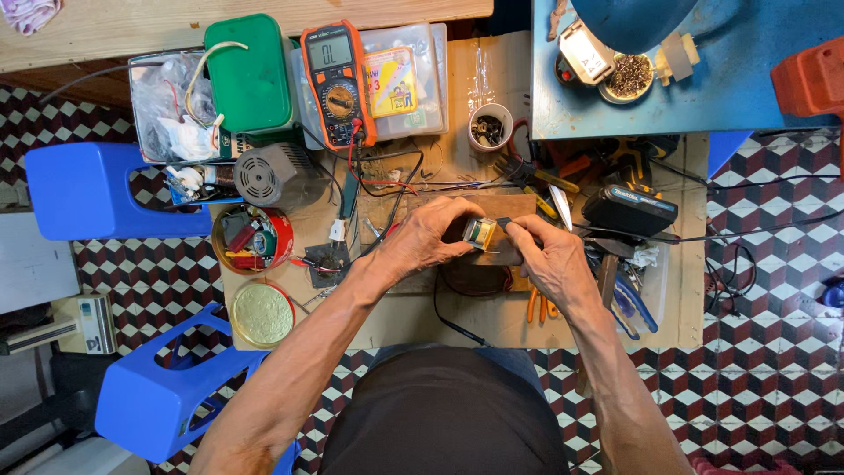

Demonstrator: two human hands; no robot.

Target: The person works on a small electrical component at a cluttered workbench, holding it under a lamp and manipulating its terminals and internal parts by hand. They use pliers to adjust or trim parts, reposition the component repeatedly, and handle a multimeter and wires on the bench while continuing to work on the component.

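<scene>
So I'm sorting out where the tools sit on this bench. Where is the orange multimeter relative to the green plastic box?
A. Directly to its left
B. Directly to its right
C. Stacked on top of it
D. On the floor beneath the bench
B: the orange multimeter lies immediately to the right of the green plastic box at the far side of the wooden bench, with its leads trailing down toward the hands.
</scene>
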